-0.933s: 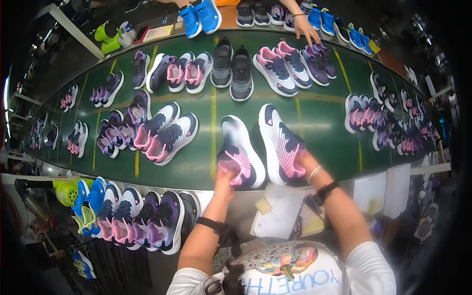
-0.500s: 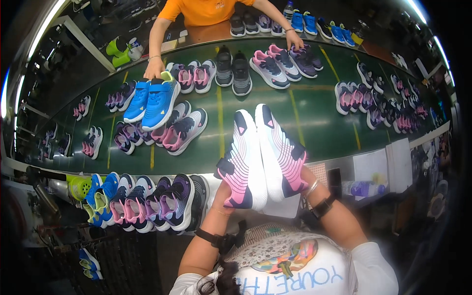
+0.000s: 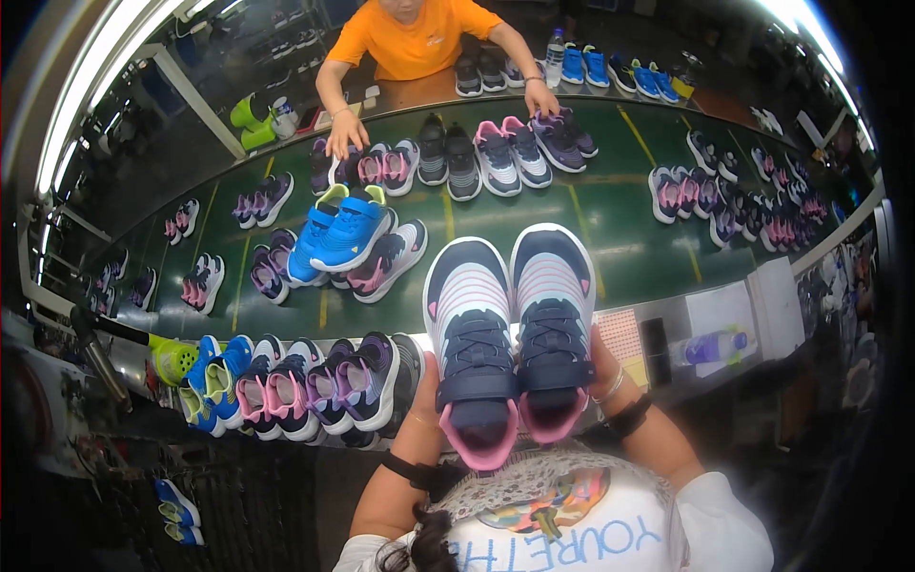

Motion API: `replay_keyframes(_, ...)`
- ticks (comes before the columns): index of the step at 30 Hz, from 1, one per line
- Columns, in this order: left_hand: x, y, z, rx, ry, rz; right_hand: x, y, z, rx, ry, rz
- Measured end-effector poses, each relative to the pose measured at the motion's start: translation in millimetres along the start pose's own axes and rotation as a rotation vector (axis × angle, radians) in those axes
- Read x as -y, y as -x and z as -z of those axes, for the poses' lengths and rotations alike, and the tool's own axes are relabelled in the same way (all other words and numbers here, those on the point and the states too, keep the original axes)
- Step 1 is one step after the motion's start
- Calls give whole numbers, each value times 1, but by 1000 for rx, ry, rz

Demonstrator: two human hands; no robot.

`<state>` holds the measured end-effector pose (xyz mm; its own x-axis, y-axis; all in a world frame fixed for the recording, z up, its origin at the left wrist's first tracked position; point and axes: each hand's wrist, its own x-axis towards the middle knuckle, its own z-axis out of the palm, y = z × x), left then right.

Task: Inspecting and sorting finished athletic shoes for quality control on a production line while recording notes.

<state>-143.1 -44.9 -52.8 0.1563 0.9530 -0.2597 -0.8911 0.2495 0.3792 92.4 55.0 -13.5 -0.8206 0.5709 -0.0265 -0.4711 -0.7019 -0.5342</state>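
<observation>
While we hold a pair side by side, both uppers face us.

Our left hand [image 3: 425, 386] grasps the left shoe [image 3: 471, 329] by its outer side, our right hand [image 3: 605, 367] the right shoe [image 3: 553, 319]; most fingers are hidden behind them, so we cannot tell how tightly they press. Both shoes are in front of our chest, by the near edge of the green belt [image 3: 648, 250], toes away and openings toward us, which lets us see them together. Beyond, we see a co-worker's hand [image 3: 541, 97] at a purple pair [image 3: 560, 141]; mates stand together there, presumably to stay matched.
</observation>
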Motion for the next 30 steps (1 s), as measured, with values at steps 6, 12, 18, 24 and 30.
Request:
replay_keyframes(6, -38, 19, -31, 34, -186, 20, 15, 13, 16, -70, 125, -72)
replay_keyframes(12, -62, 30, -41, 40, -319, 20, 37, 5, -7, -84, 425, -32)
replay_keyframes(18, -72, 37, -51, 26, -451, 14, 40, 6, -21, -129, 679, -26)
replay_keyframes(24, -78, 38, -55, 3, -610, 0, 38, 4, -37, -281, 938, -55)
replay_keyframes(30, -83, 33, -67, -4, -810, -57, 39, -1, -44, -316, 1010, -18)
